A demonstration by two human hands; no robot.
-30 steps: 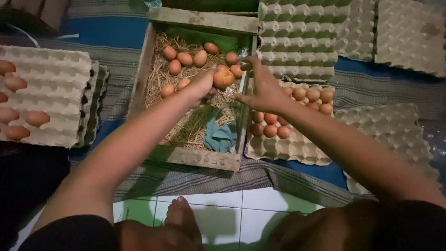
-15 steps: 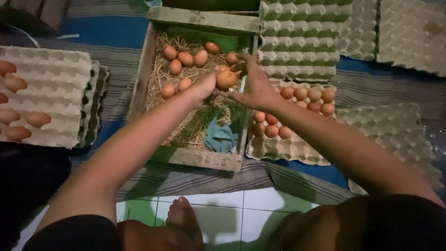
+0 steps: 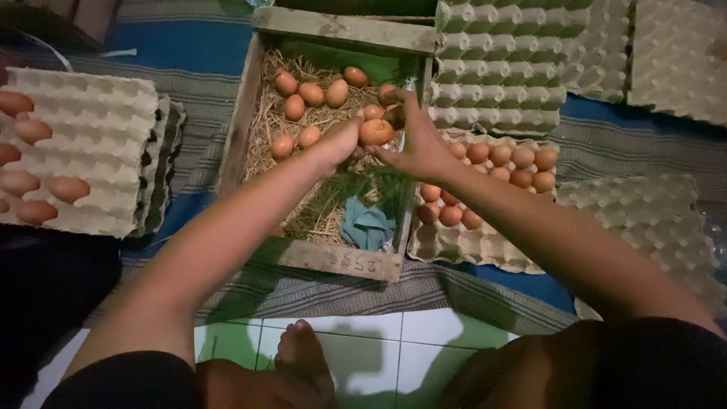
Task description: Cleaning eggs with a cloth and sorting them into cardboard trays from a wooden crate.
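A wooden crate (image 3: 257,98) lined with straw holds several brown eggs (image 3: 310,94) in its far half. Both my hands meet over the crate's middle. My left hand (image 3: 337,140) grips a brown egg (image 3: 375,132) between fingers and thumb. My right hand (image 3: 413,140) curls around the same cluster, and another egg (image 3: 391,94) shows behind its fingers; whether it holds one I cannot tell. A grey egg tray (image 3: 454,242) just right of the crate carries several brown eggs (image 3: 500,163).
A second egg tray (image 3: 98,144) with several eggs lies at the left. Empty trays (image 3: 500,68) are stacked beyond the crate and at the right (image 3: 644,212). A blue cloth (image 3: 367,223) lies in the crate's near end. My bare foot (image 3: 303,352) rests on green and white tiles.
Both hands have stayed over the crate's middle, shifting slightly toward its far end. The egg in my left hand remains between the two hands.
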